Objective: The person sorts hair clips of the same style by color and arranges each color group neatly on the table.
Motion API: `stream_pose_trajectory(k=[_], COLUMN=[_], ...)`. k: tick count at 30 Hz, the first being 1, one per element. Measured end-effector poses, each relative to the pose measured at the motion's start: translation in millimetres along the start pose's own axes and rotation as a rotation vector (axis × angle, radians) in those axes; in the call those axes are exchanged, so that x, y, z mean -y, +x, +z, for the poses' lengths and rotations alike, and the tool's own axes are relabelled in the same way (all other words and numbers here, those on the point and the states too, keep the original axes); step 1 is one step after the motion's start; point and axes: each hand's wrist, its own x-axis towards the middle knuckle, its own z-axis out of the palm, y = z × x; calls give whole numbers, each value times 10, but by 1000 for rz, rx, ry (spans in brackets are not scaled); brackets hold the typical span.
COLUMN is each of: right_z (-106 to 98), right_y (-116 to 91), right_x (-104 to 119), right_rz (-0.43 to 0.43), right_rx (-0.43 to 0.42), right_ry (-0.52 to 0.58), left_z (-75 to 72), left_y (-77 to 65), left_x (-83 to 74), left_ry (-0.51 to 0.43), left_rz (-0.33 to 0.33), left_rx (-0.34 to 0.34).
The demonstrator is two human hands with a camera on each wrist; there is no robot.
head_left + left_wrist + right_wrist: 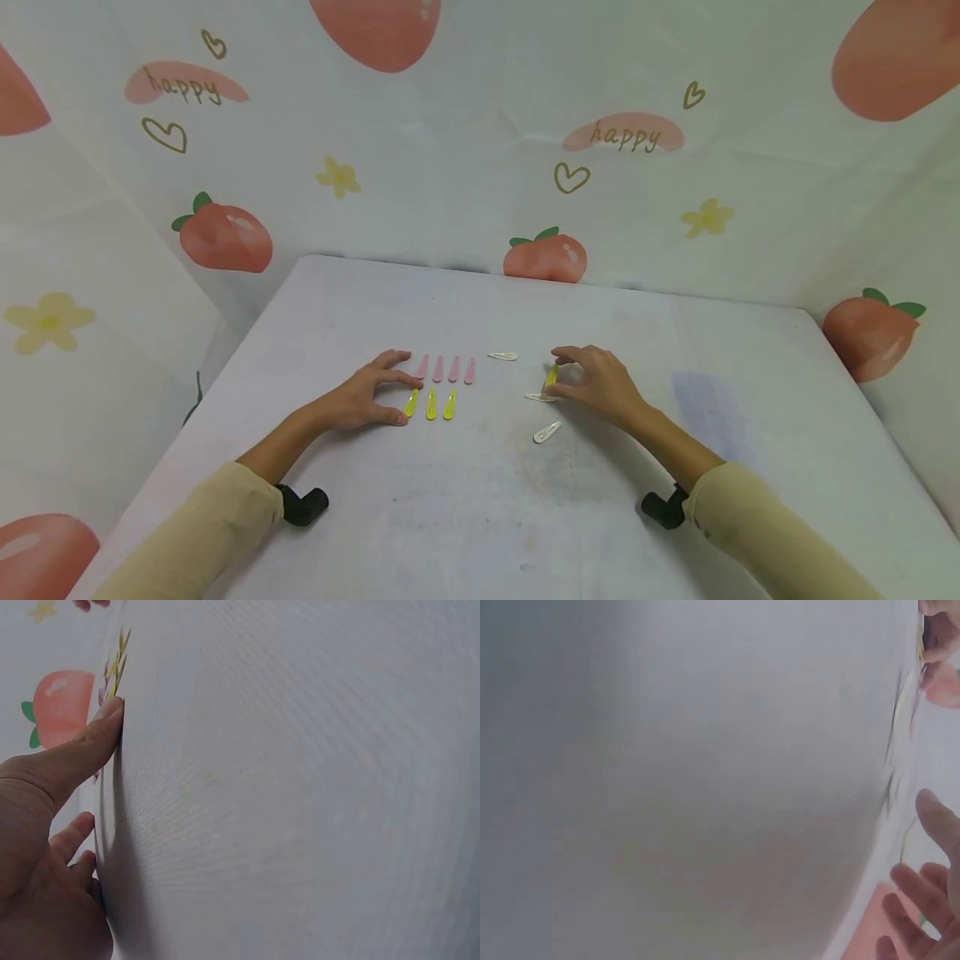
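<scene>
Between the thumb and fingertips of my right hand [600,383] a yellow snap hair clip [552,375] is held by its ends. A white hair clip [537,397] lies just under that thumb. My left hand [363,398] spans the leftmost yellow clip [411,403] of a row, index fingertip at its upper end and thumb at its lower end. Two more yellow clips [431,405] lie beside it. Above this row runs a row of several pink clips [453,369], the leftmost near the left fingers. In the left wrist view the thumb [94,742] meets the table by the clips.
Two other white clips lie on the table [465,517]: one farther back [502,357], one nearer [547,432]. Black wrist cameras [303,505] sit at both sleeves. A patterned cloth wall [450,167] stands at the table's back edge.
</scene>
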Motion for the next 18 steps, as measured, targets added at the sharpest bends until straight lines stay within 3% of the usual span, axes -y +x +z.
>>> stream_pose_trajectory(k=[7, 18], right_z=[144, 439], right_y=[131, 266], right_x=[261, 600], right_rz=[-9, -157], right_rx=[40, 89], right_ry=[65, 23], left_z=[3, 4], left_y=[-2, 17], left_x=[6, 11], left_ry=[-6, -11], left_rz=[1, 8], left_rx=[-3, -4])
